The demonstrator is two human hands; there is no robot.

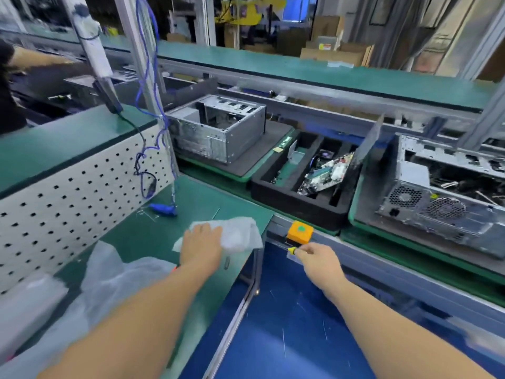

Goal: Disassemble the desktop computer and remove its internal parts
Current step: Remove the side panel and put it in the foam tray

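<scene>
A desktop computer case (448, 198) lies on the conveyor at the right, its back fans towards me and cables showing inside. A second, stripped case (218, 127) stands further left. Between them a black foam tray (297, 203) holds a circuit board (325, 173). My left hand (202, 244) rests flat on a white foam sheet (240, 233) on the green bench mat. My right hand (319, 261) pinches a small yellow and black object (291, 250) just below an orange button box (300, 231) on the conveyor rail; what the object is stays unclear.
A perforated white panel (68, 198) bounds the bench on the left. Blue cables (147, 110) hang from an aluminium post, ending in a blue tool (164, 209) on the mat. Clear plastic bags (103, 283) lie near me. Another person's arm (35, 60) shows far left.
</scene>
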